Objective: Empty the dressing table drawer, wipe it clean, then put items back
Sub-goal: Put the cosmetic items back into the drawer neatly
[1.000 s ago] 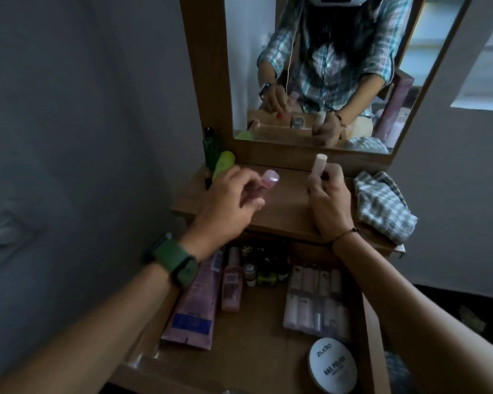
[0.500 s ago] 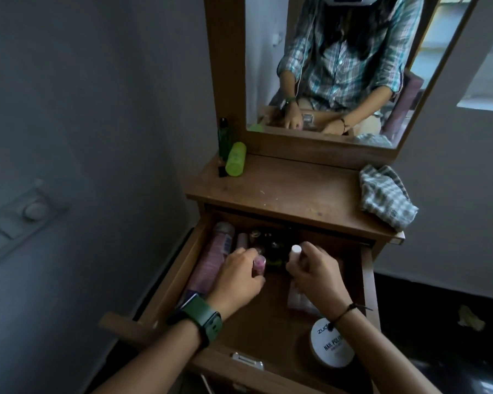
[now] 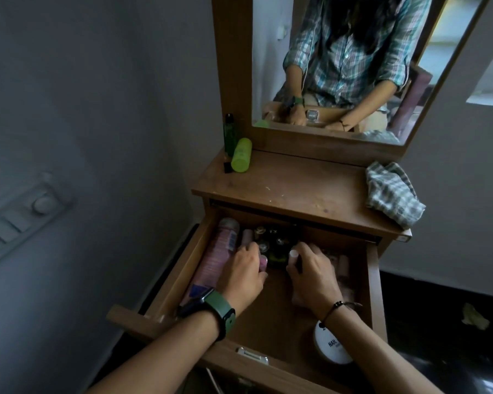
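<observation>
Both hands reach down into the open drawer, knuckles up — the left hand curled around a pink-capped bottle, the right hand gripping a white-capped tube. One pink tube lies along the drawer's left wall, one round white tin near its front. One checked cloth and two green bottles sit on the tabletop.

Dressing table top: bare brown wood, speckled with pale marks.
Back left corner: a dark green bottle is stood upright; a lime green bottle is laid on its side just beside it.
Right edge: a crumpled checked cloth is draped, partly overhanging.
Drawer: pulled out below; a pink tube, small bottles and a white round tin are laid on its floor.
</observation>
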A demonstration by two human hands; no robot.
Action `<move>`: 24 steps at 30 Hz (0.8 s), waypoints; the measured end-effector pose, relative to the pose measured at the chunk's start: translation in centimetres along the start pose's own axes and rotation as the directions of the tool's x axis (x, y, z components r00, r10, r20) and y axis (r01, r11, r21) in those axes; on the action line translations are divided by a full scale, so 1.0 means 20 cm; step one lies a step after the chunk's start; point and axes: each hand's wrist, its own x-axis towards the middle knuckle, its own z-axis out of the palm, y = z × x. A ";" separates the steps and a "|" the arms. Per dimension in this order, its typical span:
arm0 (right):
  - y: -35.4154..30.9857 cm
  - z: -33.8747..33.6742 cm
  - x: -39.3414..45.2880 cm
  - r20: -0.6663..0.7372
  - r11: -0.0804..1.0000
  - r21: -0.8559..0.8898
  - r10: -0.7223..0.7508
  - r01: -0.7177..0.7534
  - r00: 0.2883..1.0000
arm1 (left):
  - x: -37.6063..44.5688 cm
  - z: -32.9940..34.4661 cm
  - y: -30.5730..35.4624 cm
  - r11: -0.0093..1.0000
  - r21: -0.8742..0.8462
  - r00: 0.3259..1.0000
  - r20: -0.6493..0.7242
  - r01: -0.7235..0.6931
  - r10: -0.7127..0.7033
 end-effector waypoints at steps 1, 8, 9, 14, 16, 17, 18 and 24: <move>0.00 0.00 0.00 0.007 1.000 -0.017 -0.005 0.005 1.000 | 0.00 0.00 0.00 1.000 0.006 1.000 -0.003 0.013 -0.013; -0.01 0.00 -0.02 -0.006 1.000 -0.008 -0.024 0.024 1.000 | 0.02 0.03 -0.01 0.998 0.022 0.997 -0.054 0.060 -0.058; -0.01 0.00 -0.02 -0.008 1.000 -0.001 -0.023 0.023 1.000 | 0.02 0.03 -0.01 0.998 0.018 0.997 -0.057 0.062 -0.061; -0.01 -0.01 -0.03 0.000 1.000 0.002 0.024 -0.024 1.000 | 0.02 0.03 -0.02 0.997 0.003 0.996 -0.058 0.075 -0.074; -0.02 -0.03 -0.04 0.001 0.998 0.008 0.059 -0.059 0.998 | 0.01 0.02 -0.03 0.997 -0.009 0.995 -0.062 0.072 -0.073; -0.02 -0.04 -0.05 -0.002 0.997 0.017 0.073 -0.073 0.997 | 0.01 0.02 -0.03 0.997 -0.014 0.996 -0.057 0.073 -0.074; -0.04 -0.06 -0.05 -0.003 0.996 0.019 0.089 -0.089 0.996 | 0.00 0.02 -0.03 0.997 -0.020 0.996 -0.048 0.076 -0.077; -0.20 -0.29 -0.05 -0.080 0.994 -0.004 0.112 -0.113 0.990 | -0.01 -0.03 0.00 0.995 0.010 0.995 0.025 0.099 -0.100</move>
